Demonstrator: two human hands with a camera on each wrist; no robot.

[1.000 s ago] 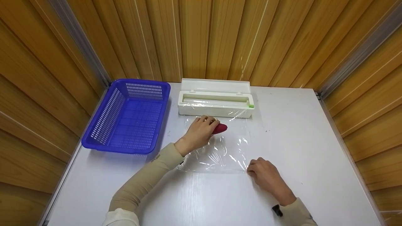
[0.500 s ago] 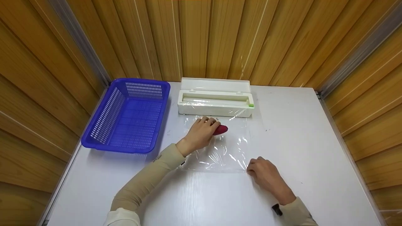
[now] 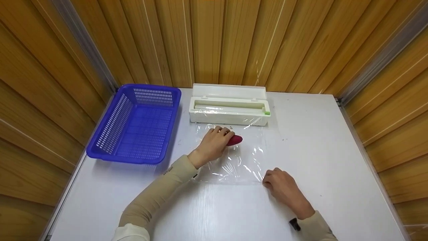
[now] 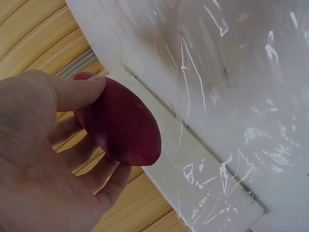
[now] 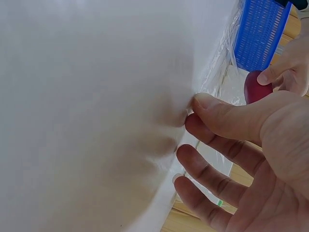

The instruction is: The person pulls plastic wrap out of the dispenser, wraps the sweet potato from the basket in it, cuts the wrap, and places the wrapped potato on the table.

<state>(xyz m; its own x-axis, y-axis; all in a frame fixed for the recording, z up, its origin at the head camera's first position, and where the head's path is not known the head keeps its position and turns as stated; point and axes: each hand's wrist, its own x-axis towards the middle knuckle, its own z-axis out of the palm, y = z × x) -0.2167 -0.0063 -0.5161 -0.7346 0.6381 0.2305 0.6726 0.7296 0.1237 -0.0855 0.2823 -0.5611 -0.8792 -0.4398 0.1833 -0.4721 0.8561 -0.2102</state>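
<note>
I see one dark red oval piece (image 3: pixel 235 140) in my left hand (image 3: pixel 211 144), thumb on top and fingers (image 4: pixel 79 126) curled beneath it, pinching it just above the cling film. It sits at about 12 o'clock on the film, just in front of the dispenser. In the head view most of it is hidden behind the hand; only its right end shows. What the piece is, I cannot tell.

One sheet of film (image 3: pixel 234 160) lies spread on the white tabletop (image 3: pixel 334 160), wrinkled and shiny, its edges hard to trace; its far edge runs up to the dispenser's front. My right hand (image 3: pixel 283 188) is at the sheet's 5 o'clock corner, thumb tip (image 5: pixel 205 101) pressing down at the film's edge, the other fingers loosely bent and apart; whether they touch the film I cannot tell.

One white dispenser box (image 3: pixel 229 108) stands at 12 o'clock, lid open, the roll inside barely readable. One blue basket (image 3: pixel 137 122) sits at 10 o'clock, well apart from the film. A small black object at my right sleeve is cut off.
</note>
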